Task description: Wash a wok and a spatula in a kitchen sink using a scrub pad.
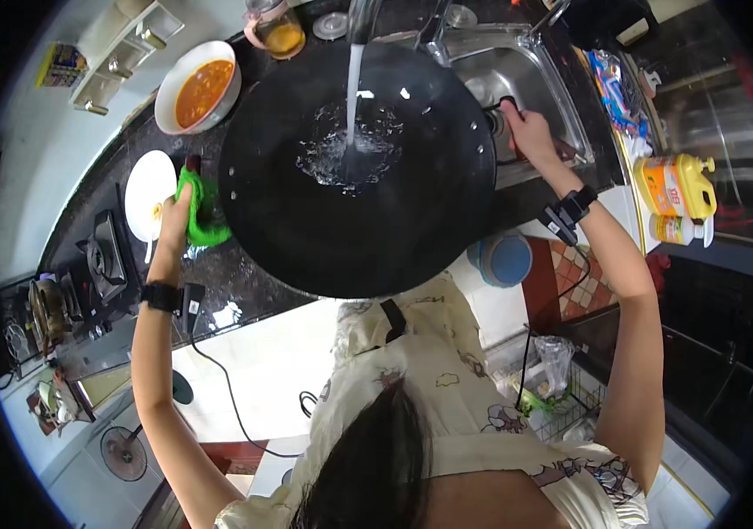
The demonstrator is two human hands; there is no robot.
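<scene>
A large dark wok (350, 231) lies before me, partly over the sink, with water running from the faucet (363, 23) into it. My left hand (177, 210) grips a green cloth (201, 225) at the wok's left side; a dark reddish handle end (192, 163) shows above the cloth. Whether that handle joins the wok is hidden. At the right rim my right hand (527, 135) is closed around the wok's black side handle (506, 101), over the steel sink (552, 73).
A white bowl of reddish-orange soup (203, 92) and a white plate (150, 192) stand left of the wok. A glass jug (280, 36) is behind it. Yellow bottle (674, 185) stands at the right. A blue-topped container (507, 259) is below the counter; wrist cables hang down.
</scene>
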